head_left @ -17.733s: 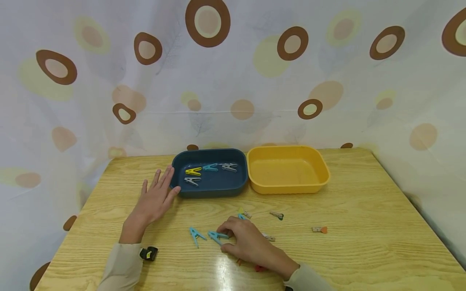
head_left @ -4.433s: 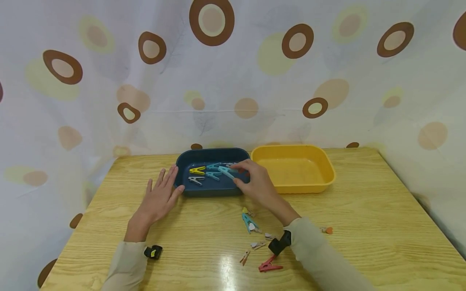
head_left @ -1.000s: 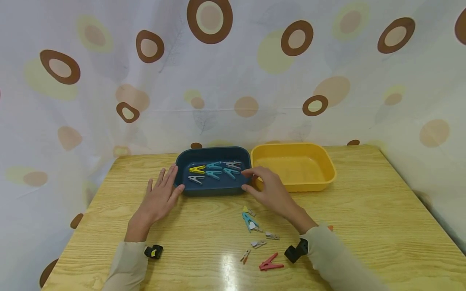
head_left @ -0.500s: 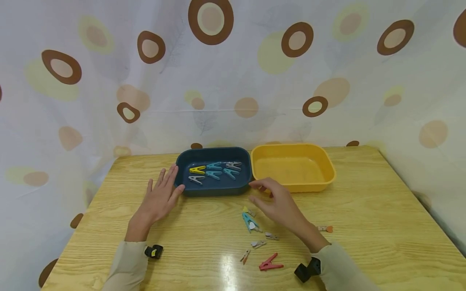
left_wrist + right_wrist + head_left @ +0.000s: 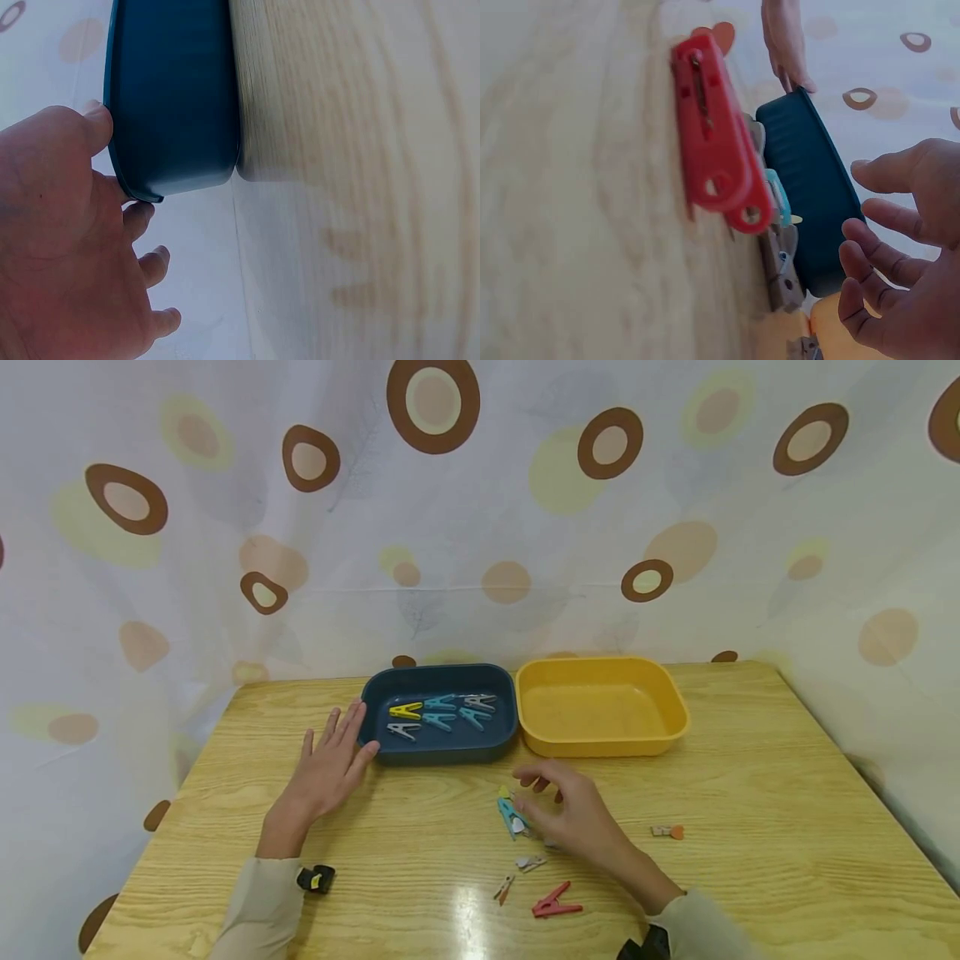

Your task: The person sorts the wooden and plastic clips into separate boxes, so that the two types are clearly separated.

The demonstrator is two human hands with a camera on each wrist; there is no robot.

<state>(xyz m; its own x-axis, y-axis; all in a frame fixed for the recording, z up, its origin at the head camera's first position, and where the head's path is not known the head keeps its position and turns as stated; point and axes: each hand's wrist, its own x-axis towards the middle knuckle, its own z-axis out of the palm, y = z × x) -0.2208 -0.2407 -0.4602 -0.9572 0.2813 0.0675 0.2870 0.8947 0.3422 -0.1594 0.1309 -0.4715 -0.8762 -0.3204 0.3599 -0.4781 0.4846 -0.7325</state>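
Observation:
My left hand [image 5: 321, 777] has its fingers spread against the left end of the dark blue tray [image 5: 438, 757]; in the left wrist view, the thumb touches the tray's rim. Inside that tray lie a yellow clothespin [image 5: 406, 711], blue clothespins [image 5: 439, 720] and grey ones [image 5: 404, 729]. Over the table, my right hand [image 5: 581, 818] hovers with loosely bent fingers and holds nothing. Beside its fingertips is a light blue clothespin [image 5: 506, 814] with small decorated wooden clothespins around it, one partly hidden by the hand. A red clothespin [image 5: 557, 903] lies nearer the front.
A yellow tray [image 5: 600, 748] stands right of the blue one, nothing visible in it. Small wooden clothespins lie scattered, including one with a white heart [image 5: 531, 863], one tilted [image 5: 505, 888] and one with an orange heart [image 5: 667, 832]. A patterned curtain [image 5: 450, 627] hangs behind.
Earlier my right hand put light blue clothespins into the blue tray. Over the last second it has moved from the tray down toward the clothespins on the table. The left hand stays put.

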